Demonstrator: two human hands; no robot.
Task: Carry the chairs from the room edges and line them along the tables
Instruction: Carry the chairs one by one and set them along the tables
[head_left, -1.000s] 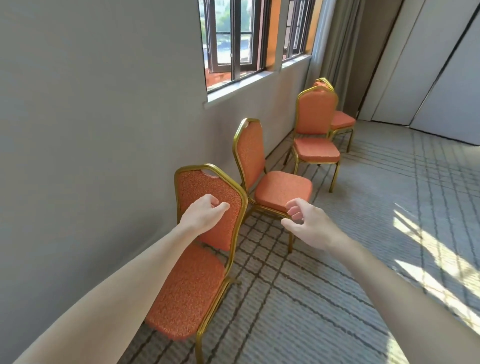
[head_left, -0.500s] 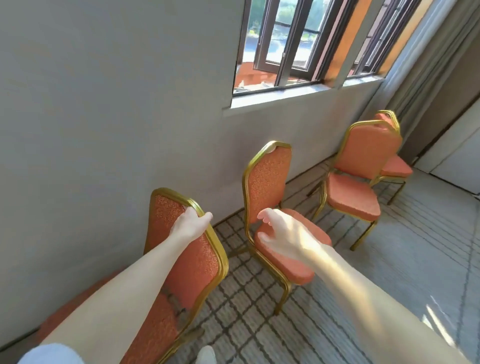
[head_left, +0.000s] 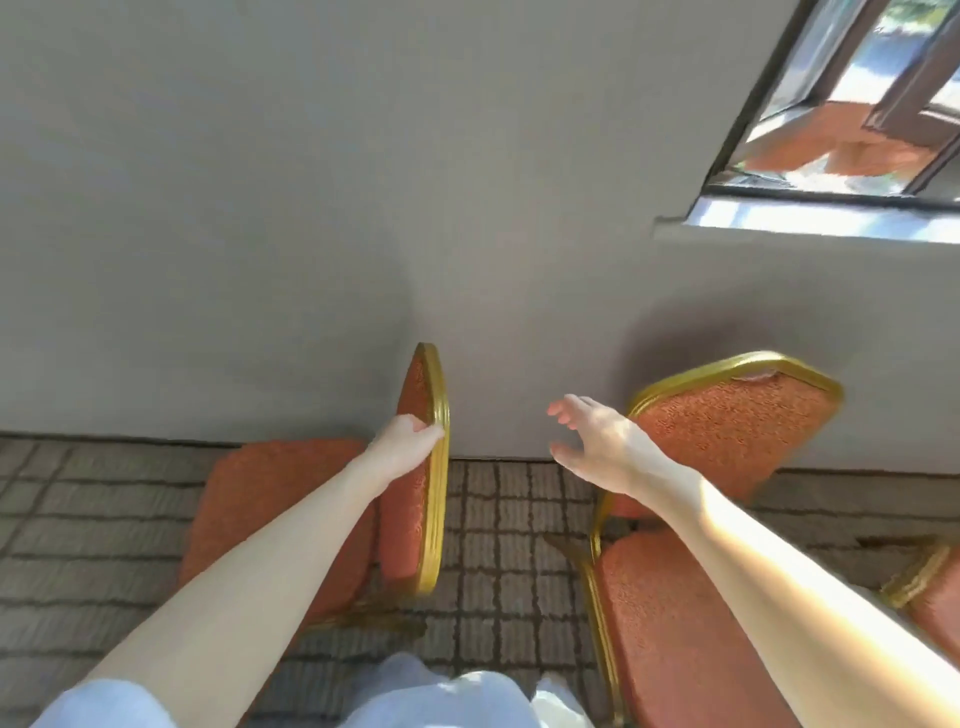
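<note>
The fingers (head_left: 425, 427) of my left hand (head_left: 408, 441) are curled round the gold metal frame of an orange fabric-covered banquet chair (head_left: 410, 514), clamped on the edge of its backrest a little below the top. My left arm reaches straight out to it from the near left. This chair stands left of centre, close to the plain grey wall (head_left: 311, 208) at the far side. Its back is turned almost edge-on to me and the rest of it spreads off to the left.

The fingers (head_left: 563, 410) of my right hand (head_left: 597, 441) are apart and only loosely bent, with the thumb held away below them. They grip nothing. That hand hovers just beside the left edge of the backrest of a second orange chair with the same gold frame (head_left: 727, 431). This one stands to the right of the first, with its back to the wall. Sunlight falls across my right forearm.

Between the two chairs shows a strip of grey carpet with a dark grid pattern (head_left: 509, 519). A corner of a third orange and gold chair (head_left: 930, 592) pokes in at the right edge. High on the far right is a dark-framed window (head_left: 841, 104) with a bright sill. My pale trousers (head_left: 441, 696) fill the near bottom edge.
</note>
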